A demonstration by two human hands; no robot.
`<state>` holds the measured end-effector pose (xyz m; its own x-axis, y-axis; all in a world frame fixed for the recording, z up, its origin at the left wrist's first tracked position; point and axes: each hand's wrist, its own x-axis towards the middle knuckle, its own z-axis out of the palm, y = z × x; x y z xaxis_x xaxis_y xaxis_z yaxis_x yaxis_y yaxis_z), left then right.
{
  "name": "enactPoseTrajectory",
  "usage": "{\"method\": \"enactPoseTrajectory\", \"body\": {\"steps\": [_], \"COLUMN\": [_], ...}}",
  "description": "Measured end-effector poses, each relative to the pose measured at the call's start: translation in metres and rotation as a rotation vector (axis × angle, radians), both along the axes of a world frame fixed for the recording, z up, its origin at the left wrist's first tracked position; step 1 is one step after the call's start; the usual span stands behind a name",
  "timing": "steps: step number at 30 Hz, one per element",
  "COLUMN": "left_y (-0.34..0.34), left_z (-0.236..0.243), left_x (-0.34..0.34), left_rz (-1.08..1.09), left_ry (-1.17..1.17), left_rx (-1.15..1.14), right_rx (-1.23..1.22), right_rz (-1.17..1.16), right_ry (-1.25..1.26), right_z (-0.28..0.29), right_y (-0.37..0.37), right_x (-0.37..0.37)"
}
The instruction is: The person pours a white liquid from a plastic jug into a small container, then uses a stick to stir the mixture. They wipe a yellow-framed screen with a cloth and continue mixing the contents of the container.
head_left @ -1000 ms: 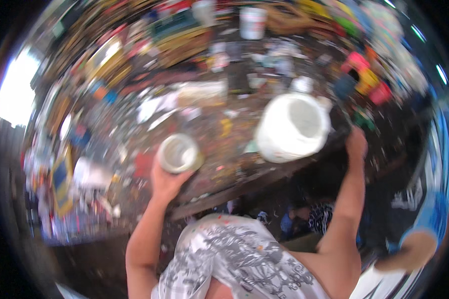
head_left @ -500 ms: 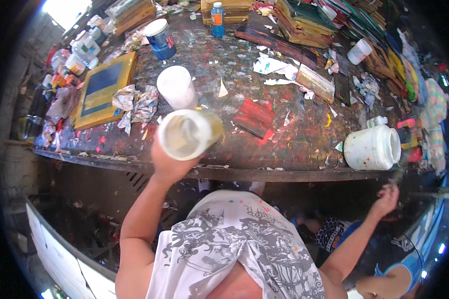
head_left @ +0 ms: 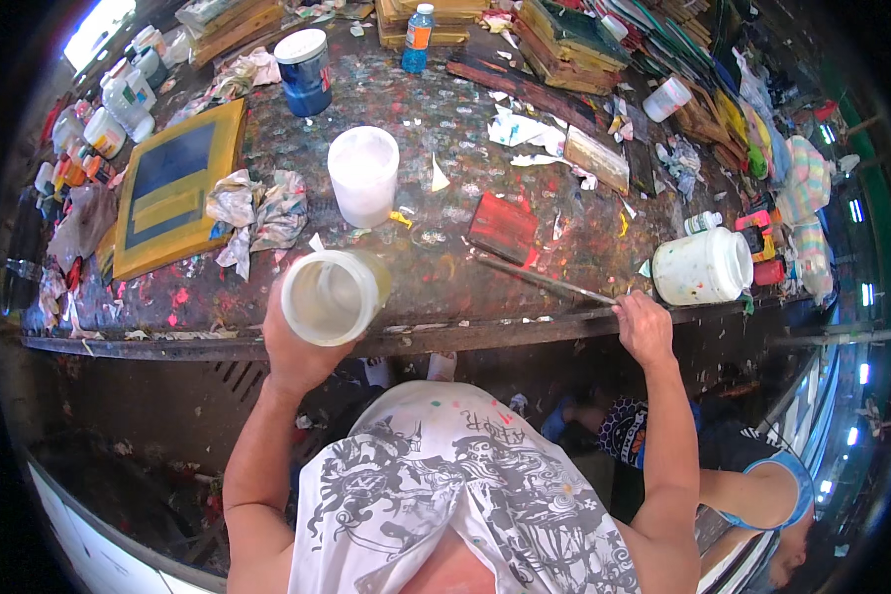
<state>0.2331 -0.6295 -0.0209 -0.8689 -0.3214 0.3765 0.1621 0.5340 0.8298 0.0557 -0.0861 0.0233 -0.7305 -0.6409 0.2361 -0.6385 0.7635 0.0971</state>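
My left hand is wrapped round a translucent plastic tub, its open mouth tilted toward me at the table's front edge. What lies inside is hard to make out. In my right hand is the end of a long thin stick. It slants over the table edge, and its far tip is close to a flat red block. Just beyond the tub stands a white plastic cup. A paint-spotted white jar lies on its side to the right of my right hand.
The stained worktable carries a yellow-framed screen, crumpled paper, a blue-filled tub and a blue bottle. Wooden frames are stacked at the back. Another person is at the lower right.
My right hand has swung left from the far right, bringing the stick over the table. The tub in my left hand has shifted slightly left and toward me. The whole view has turned a little.
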Motion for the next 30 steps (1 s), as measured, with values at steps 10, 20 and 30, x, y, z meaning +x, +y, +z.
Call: {"method": "enactPoseTrajectory", "body": {"steps": [10,20,30], "left_y": [0.073,0.121,0.133], "left_z": [0.004,0.011,-0.026], "left_x": [-0.064,-0.102,-0.133], "left_rz": [-0.182,-0.190,-0.262], "left_ry": [0.080,-0.142,-0.061], "left_rx": [-0.138,-0.021,0.024], "right_rx": [0.037,-0.129,-0.268], "right_rz": [-0.055,-0.260,-0.565], "right_ry": [0.113,0.086,0.025], "right_z": [-0.034,-0.050,-0.051], "right_y": [0.009,0.000,0.031], "right_x": [-0.015,0.011,0.031]}}
